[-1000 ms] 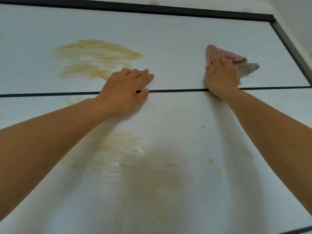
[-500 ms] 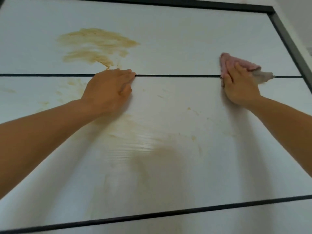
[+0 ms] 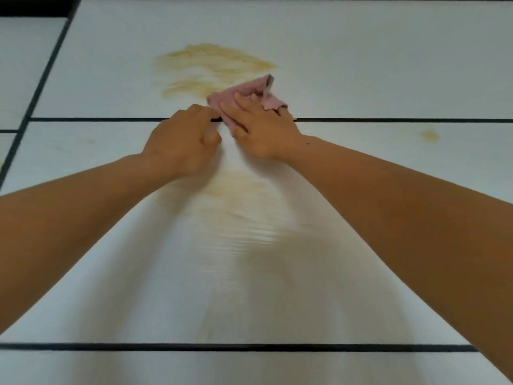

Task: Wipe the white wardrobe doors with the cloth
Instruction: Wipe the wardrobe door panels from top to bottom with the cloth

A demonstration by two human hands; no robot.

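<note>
A person faces white wardrobe doors (image 3: 388, 65), both bare forearms reaching up into view from 7 and 5 o'clock.

A second ago the right hand (image 3: 263, 126) was pressing the cloth (image 3: 249, 91) far out toward 2 o'clock, well apart from the left hand (image 3: 180, 145). It has since swept the cloth inward along the upper black seam (image 3: 388, 120), and the two hands now sit just beside each other near 12 o'clock. The cloth now touches the lower right edge of the large stain (image 3: 213, 66), which looks much as it did before. The worst of the dirt is probably still to be wiped, and the stroke seems about to start on it.

The right hand lies flat on the cloth, fingers spread and straight, pressing it onto the door. The left hand rests on the panel at 11 o'clock with fingers curled under, seeming to hold nothing. Its fingertips are right next to the cloth's left corner, though actual contact cannot be made out.

The cloth is soft, pink and rumpled, with one corner folded up to show a greyish underside. The doors are smooth, slightly glossy white panels with a faint wood-grain ripple, divided by thin black lines. The stain is a dry-looking, yellow-brown streaky smear. A paler smear (image 3: 236, 195) sits below the hands at the centre. A small round spot (image 3: 429, 135) sits at 2 o'clock.
</note>
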